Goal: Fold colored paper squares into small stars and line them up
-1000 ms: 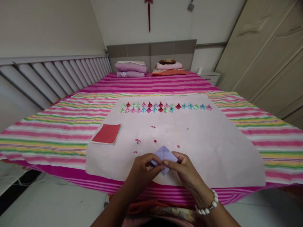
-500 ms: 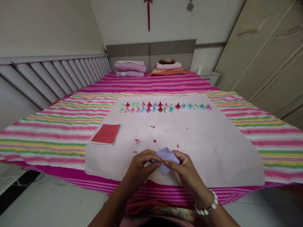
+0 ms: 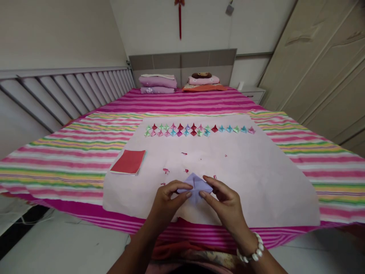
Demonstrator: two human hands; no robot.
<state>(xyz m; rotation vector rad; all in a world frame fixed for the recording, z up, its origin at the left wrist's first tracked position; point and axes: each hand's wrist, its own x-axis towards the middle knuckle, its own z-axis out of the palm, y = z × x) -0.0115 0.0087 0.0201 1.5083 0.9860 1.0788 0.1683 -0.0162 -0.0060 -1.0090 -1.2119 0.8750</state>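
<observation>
Lavender folded paper point(image 3: 195, 185) sits a little higher and farther from the body than half a second ago, and the thumbs that then met over its middle are now apart, one at each side. The left hand point(image 3: 168, 199) pinches its left corner between thumb and forefinger; the right hand point(image 3: 225, 201), with a white bead bracelet point(image 3: 252, 251) at the wrist, pinches the right corner the same way. The piece is a small, creased shape with a point at the top, held just above the near part of the pale pink sheet point(image 3: 256, 182) on the striped bed. Red scraps point(image 3: 165, 171) lie just beyond it, and a stack of red paper squares point(image 3: 128, 161) lies off to the left.
</observation>
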